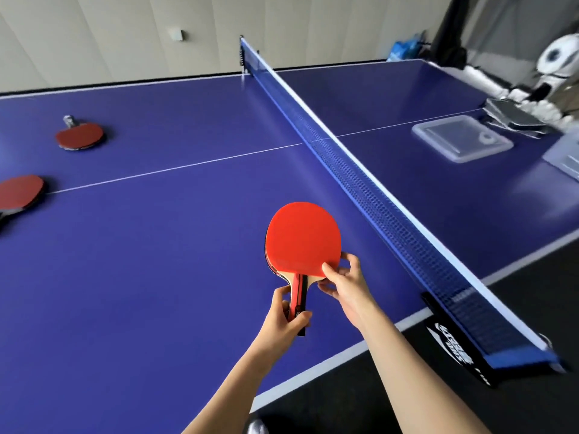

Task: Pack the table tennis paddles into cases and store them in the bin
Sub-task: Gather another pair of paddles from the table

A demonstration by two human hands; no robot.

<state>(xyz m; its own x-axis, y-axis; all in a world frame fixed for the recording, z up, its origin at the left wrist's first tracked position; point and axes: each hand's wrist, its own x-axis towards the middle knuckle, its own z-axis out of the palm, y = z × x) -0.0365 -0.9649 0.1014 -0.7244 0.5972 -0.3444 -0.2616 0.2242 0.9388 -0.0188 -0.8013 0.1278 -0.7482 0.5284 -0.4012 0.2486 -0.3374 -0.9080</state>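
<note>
A red-faced table tennis paddle is held up above the near half of the blue table tennis desk, its blade pointing away from the person and its handle toward them. The left hand grips the handle, fingers curled round it from the left with the thumb across its lower end. The right hand pinches the lower right edge of the blade, thumb on the red rubber and the other fingers curled beneath. A second dark edge shows under the blade on its left side; whether that is another paddle stacked below cannot be told.

Two more red paddles lie on the desk well to the left: one far paddle with its handle pointing away, and one near paddle cut by the left edge of the view. The net crosses the desk diagonally. Beyond it, on the far right, sits a clear plastic bin, and just behind that a stack of dark paddle cases, blurred.
</note>
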